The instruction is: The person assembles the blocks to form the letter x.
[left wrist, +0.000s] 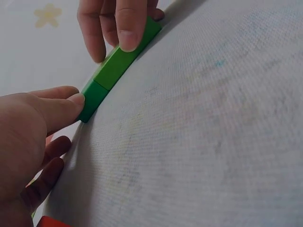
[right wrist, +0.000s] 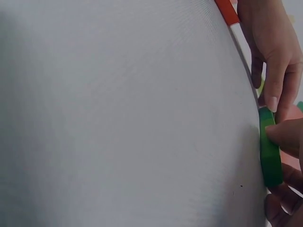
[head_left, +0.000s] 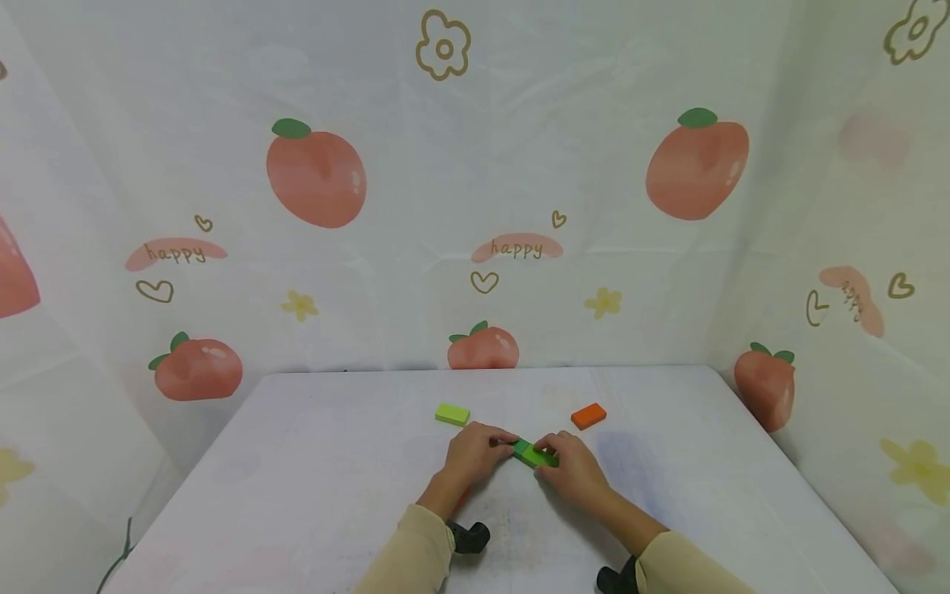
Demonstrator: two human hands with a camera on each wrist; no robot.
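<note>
Two wooden-looking blocks lie end to end on the white table: a short dark green block (left wrist: 94,101) and a longer bright green block (left wrist: 116,67). My left hand (head_left: 477,455) pinches the dark green one between thumb and fingertips at its outer end. With thumb on one side and fingers on the other, my right hand (head_left: 575,472) grips the bright green one. The short ends of both blocks meet flush in the left wrist view. Part of the bright green block is hidden behind the right fingers.
Beyond the left hand lies a yellow-green block (head_left: 452,414); an orange block (head_left: 589,416) is at the back right. A red block (right wrist: 227,11) sits under the left forearm, mostly hidden in the head view. A fruit-patterned cloth (head_left: 401,190) hangs behind the table (head_left: 312,462).
</note>
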